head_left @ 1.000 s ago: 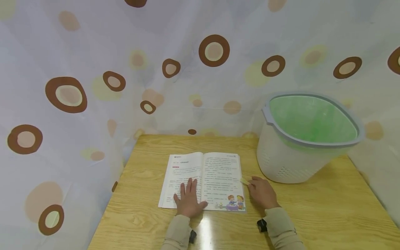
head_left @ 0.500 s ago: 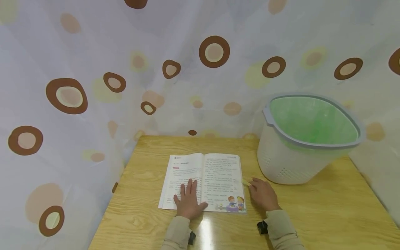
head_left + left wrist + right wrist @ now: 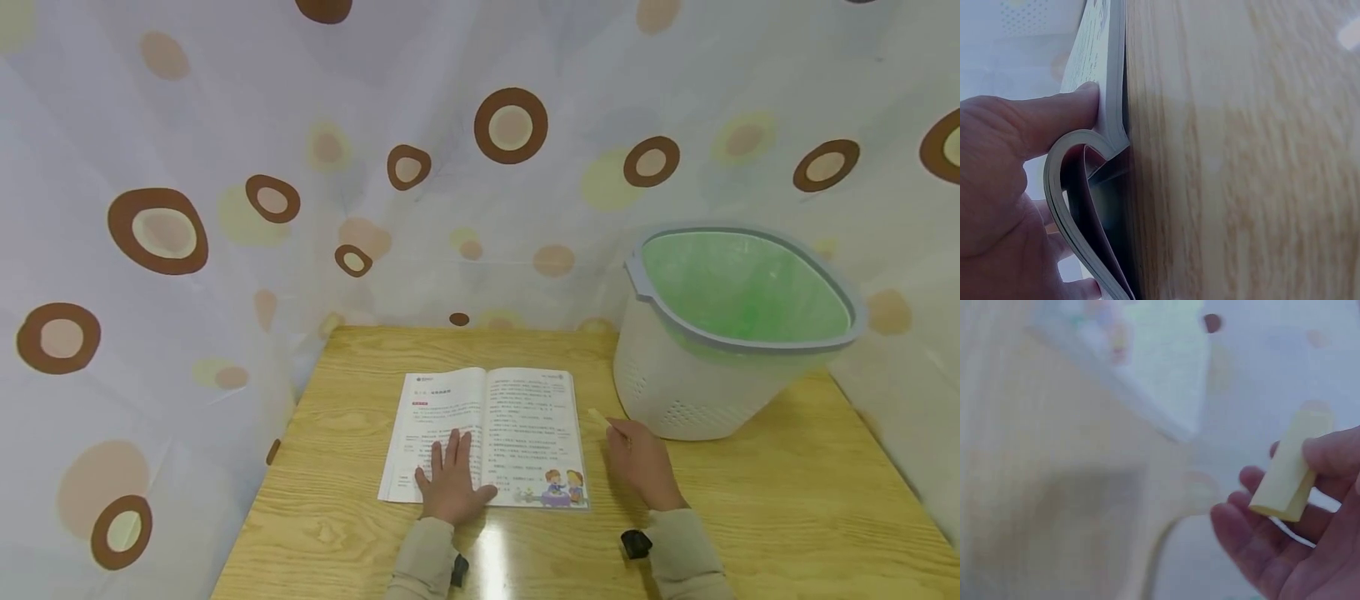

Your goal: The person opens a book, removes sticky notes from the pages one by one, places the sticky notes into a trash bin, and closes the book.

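An open book [image 3: 525,417] with printed text and a cartoon picture at its lower right corner lies on the wooden table. My left hand [image 3: 452,485] rests on its lower middle with fingers spread over the left page and the thumb reaching across the fold. In the left wrist view, the left page block [image 3: 1060,187] bulges up from the table near the spine. Right of the book, my right hand [image 3: 641,462] pinches a yellow sticky note [image 3: 1288,469] between thumb and fingers. The note is folded over lengthwise, and its top end [image 3: 597,419] points toward the book.
A tall white laundry basket [image 3: 690,392] with a grey rim and green inside stands at the back right, close behind my right hand. A dotted curtain [image 3: 420,233] surrounds the wooden table [image 3: 337,433] at the back and sides.
My right hand has drawn away from the book's right edge, turning a little, and the sticky note moved with it, off the page edge. My left hand stays in place.
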Available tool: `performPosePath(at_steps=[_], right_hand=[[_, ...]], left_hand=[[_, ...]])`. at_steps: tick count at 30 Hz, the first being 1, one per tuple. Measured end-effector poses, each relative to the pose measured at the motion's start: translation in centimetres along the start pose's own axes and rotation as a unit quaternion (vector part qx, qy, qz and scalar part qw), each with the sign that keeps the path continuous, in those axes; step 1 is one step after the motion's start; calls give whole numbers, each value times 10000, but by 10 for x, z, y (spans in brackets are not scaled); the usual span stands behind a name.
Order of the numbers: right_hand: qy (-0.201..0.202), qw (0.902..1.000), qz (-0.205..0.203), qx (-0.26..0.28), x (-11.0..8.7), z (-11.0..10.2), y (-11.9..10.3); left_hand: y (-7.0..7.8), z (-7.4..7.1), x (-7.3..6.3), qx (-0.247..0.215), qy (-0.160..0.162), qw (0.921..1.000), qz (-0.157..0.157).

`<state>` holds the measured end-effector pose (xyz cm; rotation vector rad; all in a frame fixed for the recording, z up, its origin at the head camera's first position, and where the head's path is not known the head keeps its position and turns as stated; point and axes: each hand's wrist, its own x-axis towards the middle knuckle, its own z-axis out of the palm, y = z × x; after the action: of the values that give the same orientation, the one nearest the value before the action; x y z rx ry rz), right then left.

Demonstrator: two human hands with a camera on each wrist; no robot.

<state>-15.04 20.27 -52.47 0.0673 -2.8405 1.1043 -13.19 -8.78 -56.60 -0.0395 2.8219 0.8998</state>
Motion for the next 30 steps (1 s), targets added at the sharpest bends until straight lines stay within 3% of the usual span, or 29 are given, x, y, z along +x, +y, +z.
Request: performPosePath(at_steps=[2,4,6,11,14,22,25,28,30], right_hand=[[554,9965,-603,157,1,-12,-12],[1127,9862,-1200,185,2,-25,-26],[1673,9709,-1689,281,2,-40,-40],[2798,9193,-2642,826,2,-80,-68],[3299,8968,-2801,916,4,-107,-80],[4517,8472,-2560,1127,-1,-175,-119],[4772,8406,-2417,845,-2,-193,-124],[4712,8530,-2204,429,2,-207,-119],[4480,8702,-2043,152,6,-213,-112]], left_hand=[[0,0,0,30,16,10000,-8],[0,0,0,36,45,10000,-3],[0,0,0,33,54,10000,-1],[1,-2,-1,-16,58,10000,17],[1,-2,-3,1,41,10000,2],[2,-3,-4,33,21,10000,-8],[2,-3,-3,-9,16,10000,-21],[2,-2,-3,-24,-8,10000,-29],[2,-2,-3,-30,-24,10000,-25]])
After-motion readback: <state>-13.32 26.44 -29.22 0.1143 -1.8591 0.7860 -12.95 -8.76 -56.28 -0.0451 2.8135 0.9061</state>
